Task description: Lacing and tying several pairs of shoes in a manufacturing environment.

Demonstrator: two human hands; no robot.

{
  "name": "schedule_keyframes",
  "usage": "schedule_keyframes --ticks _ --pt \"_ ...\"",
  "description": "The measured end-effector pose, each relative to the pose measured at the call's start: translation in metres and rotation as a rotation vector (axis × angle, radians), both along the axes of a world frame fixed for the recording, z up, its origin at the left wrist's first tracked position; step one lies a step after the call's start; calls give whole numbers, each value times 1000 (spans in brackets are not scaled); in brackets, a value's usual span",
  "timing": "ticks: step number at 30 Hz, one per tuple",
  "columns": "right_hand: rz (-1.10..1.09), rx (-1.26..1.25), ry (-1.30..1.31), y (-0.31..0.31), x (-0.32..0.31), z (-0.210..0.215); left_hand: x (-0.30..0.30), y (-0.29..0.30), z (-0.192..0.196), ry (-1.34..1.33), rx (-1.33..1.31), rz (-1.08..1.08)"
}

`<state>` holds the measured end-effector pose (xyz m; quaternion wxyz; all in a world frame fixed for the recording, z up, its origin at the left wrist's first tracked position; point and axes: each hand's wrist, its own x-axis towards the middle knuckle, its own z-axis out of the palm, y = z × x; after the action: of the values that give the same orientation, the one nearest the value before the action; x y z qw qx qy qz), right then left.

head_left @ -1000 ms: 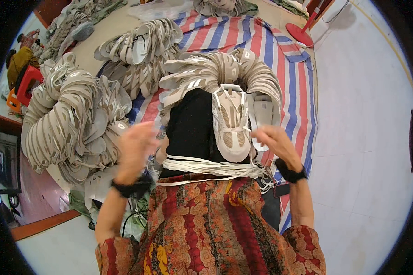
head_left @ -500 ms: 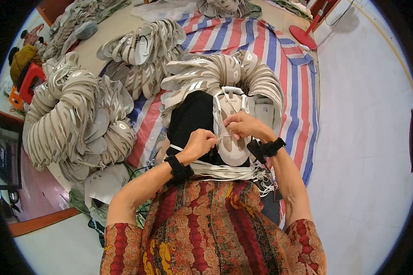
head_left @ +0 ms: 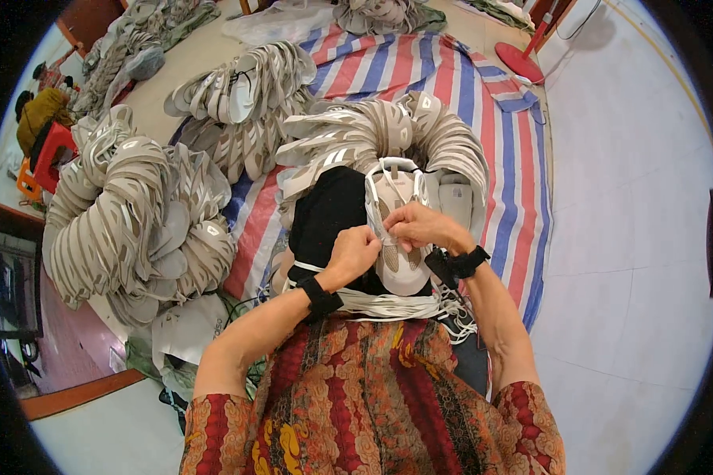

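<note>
The pale grey and white shoe upper with brownish mesh panels is judged light and soft, a floppy shell of fabric and thin synthetic that would buckle if pinched in the middle; it is best taken by its firmer edges along the lacing opening, where the eyelet rows give something to grip. The thin white lace threaded through it is judged limp and a little slippery, so it is best held close to its end.

The upper is laid toe away from the person over a black cloth-covered lap pad, its opening facing up and loops of lace standing at its far end. It is held at mid-length between both hands. The left hand is curled with the fingertips closed on the lace at the upper's left edge. The right hand is bent over the opening, its fingers pinched together on the lace or the eyelet edge; which of the two cannot be told. A black wrist strap is worn on the right forearm.

A bundle of loose white laces is draped across the lap just below the upper, above a red and orange patterned garment. Curved stacks of similar pale uppers are ranged beyond and to the left, on a red, white and blue striped tarpaulin.
</note>
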<state>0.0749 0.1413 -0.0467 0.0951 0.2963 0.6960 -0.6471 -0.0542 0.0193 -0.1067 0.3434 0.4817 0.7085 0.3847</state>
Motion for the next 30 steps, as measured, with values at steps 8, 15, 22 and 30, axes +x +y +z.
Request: schedule_keyframes --ticks 8,15,22,30 --pt "-45 -31 61 -7 -1 -24 8 5 -24 -466 -236 145" --pt "54 592 158 -15 2 -34 -5 1 17 -353 -174 -72" --pt "281 1517 238 -34 -9 -18 -40 20 30 441 133 -412" --pt "377 1150 421 -2 -7 -44 -46 35 1 340 186 -601"
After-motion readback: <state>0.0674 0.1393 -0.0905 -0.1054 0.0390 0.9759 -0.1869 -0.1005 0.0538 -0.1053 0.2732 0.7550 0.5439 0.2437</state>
